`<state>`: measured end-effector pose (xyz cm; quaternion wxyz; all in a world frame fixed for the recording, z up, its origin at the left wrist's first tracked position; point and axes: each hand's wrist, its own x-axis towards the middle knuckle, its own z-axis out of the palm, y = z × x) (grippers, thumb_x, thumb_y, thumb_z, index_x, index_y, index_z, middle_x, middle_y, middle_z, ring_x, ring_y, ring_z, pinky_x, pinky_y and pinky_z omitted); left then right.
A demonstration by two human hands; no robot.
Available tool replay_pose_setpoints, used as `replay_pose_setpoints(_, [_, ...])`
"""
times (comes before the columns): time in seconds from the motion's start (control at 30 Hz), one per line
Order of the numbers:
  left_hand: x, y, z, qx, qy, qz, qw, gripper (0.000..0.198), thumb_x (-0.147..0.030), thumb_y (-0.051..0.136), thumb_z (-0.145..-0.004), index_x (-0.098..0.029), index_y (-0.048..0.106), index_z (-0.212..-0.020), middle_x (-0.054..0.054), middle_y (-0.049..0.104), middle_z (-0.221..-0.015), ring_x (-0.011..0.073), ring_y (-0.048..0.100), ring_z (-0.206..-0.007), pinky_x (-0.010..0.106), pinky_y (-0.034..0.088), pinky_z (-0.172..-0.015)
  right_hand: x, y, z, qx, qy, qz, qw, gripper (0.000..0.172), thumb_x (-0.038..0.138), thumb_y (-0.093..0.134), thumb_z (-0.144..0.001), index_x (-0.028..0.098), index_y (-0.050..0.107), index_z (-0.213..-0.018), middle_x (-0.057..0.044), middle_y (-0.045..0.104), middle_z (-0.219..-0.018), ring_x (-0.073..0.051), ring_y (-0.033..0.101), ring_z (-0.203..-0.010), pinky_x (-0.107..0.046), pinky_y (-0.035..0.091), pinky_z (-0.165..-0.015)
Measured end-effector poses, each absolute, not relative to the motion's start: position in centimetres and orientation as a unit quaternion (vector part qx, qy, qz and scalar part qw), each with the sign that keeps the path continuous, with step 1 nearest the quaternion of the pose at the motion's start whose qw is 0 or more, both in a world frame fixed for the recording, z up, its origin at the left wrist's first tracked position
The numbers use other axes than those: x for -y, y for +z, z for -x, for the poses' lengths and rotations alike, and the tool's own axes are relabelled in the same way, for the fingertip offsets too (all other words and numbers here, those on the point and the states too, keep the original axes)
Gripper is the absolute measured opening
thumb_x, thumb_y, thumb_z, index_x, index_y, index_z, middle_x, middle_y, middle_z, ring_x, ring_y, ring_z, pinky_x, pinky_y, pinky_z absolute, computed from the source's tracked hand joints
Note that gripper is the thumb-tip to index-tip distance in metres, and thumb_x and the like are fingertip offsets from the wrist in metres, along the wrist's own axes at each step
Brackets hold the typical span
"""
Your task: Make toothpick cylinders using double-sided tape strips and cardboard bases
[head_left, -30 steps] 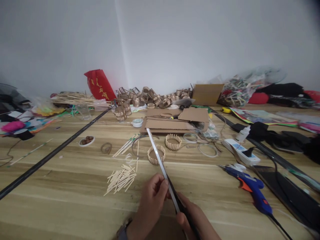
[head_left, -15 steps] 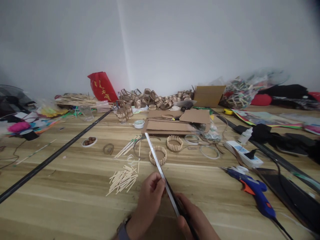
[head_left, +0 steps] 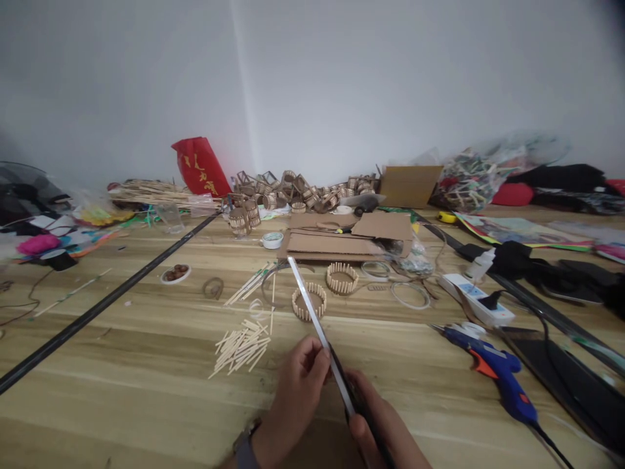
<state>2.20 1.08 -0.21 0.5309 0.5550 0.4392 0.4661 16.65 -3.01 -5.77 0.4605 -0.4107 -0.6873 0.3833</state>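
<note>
A long, narrow silvery strip (head_left: 306,299) slants up and away from me, with a dark part (head_left: 364,407) along its lower end. My left hand (head_left: 303,378) is closed, thumb and fingers pinching the strip near its middle. Lower down, my right hand (head_left: 383,423) wraps round the dark part, its thumb on the strip. Whether strip and dark part are one piece I cannot tell. Behind the strip's upper half stands a ring of short wooden pegs (head_left: 295,306), with a second peg ring (head_left: 341,279) just behind it on the right.
A heap of thin sticks (head_left: 241,348) lies left of my hands. To the right are a blue glue gun (head_left: 493,365), a white power strip (head_left: 476,301) and a small bottle (head_left: 482,264). Cardboard sheets (head_left: 332,244) and a pile of small peg-sided pieces (head_left: 312,192) occupy the back.
Both hands and the strip have shifted slightly to the right in view. The grip of each hand looks the same, and the things on the table have stayed put.
</note>
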Motion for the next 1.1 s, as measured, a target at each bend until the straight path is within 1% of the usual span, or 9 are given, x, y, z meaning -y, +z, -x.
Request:
replay_pose_setpoints(0.13, [-1.1,-0.2,-2.2,-0.443,0.464,-0.552,0.532,0.030,-0.046,0.052,-0.081,-0.021,0.046,-0.065,-0.004,0.042,-0.060,0.0127,0.041,-0.057,0.023,0.035,-0.053,2.9,-6.2,-16.6,0.681,0.389,0.412,0.464,0.073,0.076,0.038,-0.083,0.019,0.053,-0.126,-0.013,0.070,-0.102,-0.028,0.067,-0.087,-0.039,0.054,-0.082])
replay_pose_setpoints(0.2, [-1.0,-0.2,-2.2,-0.444,0.456,-0.556,0.535,0.029,-0.044,0.051,-0.081,-0.021,0.046,-0.066,-0.004,0.042,-0.060,0.0127,0.041,-0.057,0.023,0.035,-0.053,2.9,-6.3,-16.7,0.682,0.383,0.416,0.464,0.069,0.073,0.037,-0.085,0.019,0.052,-0.125,-0.012,0.070,-0.099,-0.026,0.067,-0.079,-0.037,0.055,-0.079])
replay_pose_setpoints(0.37, [-0.8,-0.7,-2.2,-0.439,0.438,-0.572,0.537,0.026,-0.041,0.050,-0.082,-0.020,0.046,-0.067,-0.005,0.041,-0.061,0.0123,0.039,-0.058,0.023,0.033,-0.054,3.1,-5.8,-17.0,0.696,0.373,0.418,0.450,0.055,0.060,0.038,-0.092,0.021,0.047,-0.130,-0.012,0.069,-0.103,-0.024,0.066,-0.084,-0.036,0.053,-0.083])
replay_pose_setpoints(0.53, [-0.8,-1.0,-2.2,-0.438,0.435,-0.575,0.537,0.026,-0.041,0.048,-0.084,-0.020,0.046,-0.069,-0.004,0.041,-0.062,0.0124,0.039,-0.059,0.023,0.034,-0.055,3.1,-6.4,-16.8,0.670,0.394,0.421,0.468,0.067,0.071,0.038,-0.087,0.021,0.047,-0.131,-0.012,0.069,-0.106,-0.027,0.066,-0.090,-0.040,0.053,-0.086])
replay_pose_setpoints(0.63, [-0.8,-1.0,-2.2,-0.439,0.435,-0.573,0.538,0.024,-0.040,0.049,-0.084,-0.020,0.046,-0.069,-0.004,0.042,-0.062,0.0125,0.041,-0.059,0.023,0.034,-0.056,3.0,-7.2,-16.7,0.659,0.390,0.433,0.476,0.074,0.076,0.039,-0.082,0.020,0.049,-0.129,-0.010,0.070,-0.097,-0.027,0.067,-0.086,-0.041,0.054,-0.081])
replay_pose_setpoints(0.77, [-0.9,-0.7,-2.1,-0.445,0.449,-0.567,0.529,0.025,-0.040,0.050,-0.083,-0.020,0.048,-0.069,-0.004,0.044,-0.062,0.0127,0.042,-0.059,0.023,0.035,-0.056,2.9,-7.6,-16.7,0.667,0.378,0.453,0.454,0.068,0.073,0.043,-0.083,0.021,0.051,-0.127,-0.006,0.069,-0.085,-0.026,0.067,-0.081,-0.036,0.055,-0.075])
replay_pose_setpoints(0.83, [-1.1,-0.7,-2.0,-0.449,0.466,-0.558,0.519,0.026,-0.041,0.050,-0.084,-0.020,0.048,-0.068,-0.004,0.044,-0.061,0.0129,0.043,-0.058,0.023,0.035,-0.055,2.9,-7.7,-16.7,0.669,0.377,0.472,0.433,0.065,0.070,0.045,-0.084,0.022,0.051,-0.127,-0.002,0.066,-0.072,-0.022,0.064,-0.067,-0.031,0.053,-0.063])
replay_pose_setpoints(0.93, [-1.4,-0.7,-1.7,-0.454,0.481,-0.553,0.506,0.026,-0.040,0.050,-0.084,-0.021,0.047,-0.068,-0.005,0.044,-0.060,0.0129,0.043,-0.057,0.023,0.034,-0.054,3.2,-7.6,-16.6,0.663,0.383,0.485,0.423,0.070,0.073,0.044,-0.082,0.020,0.049,-0.128,0.001,0.061,-0.062,-0.018,0.056,-0.053,-0.025,0.045,-0.050])
replay_pose_setpoints(1.1, [-1.3,-0.7,-1.7,-0.446,0.481,-0.559,0.507,0.026,-0.039,0.049,-0.085,-0.021,0.046,-0.067,-0.005,0.042,-0.060,0.0127,0.041,-0.057,0.023,0.034,-0.054,3.6,-6.3,-16.5,0.679,0.373,0.455,0.439,0.066,0.068,0.039,-0.087,0.019,0.048,-0.129,-0.002,0.064,-0.069,-0.019,0.058,-0.057,-0.027,0.049,-0.056])
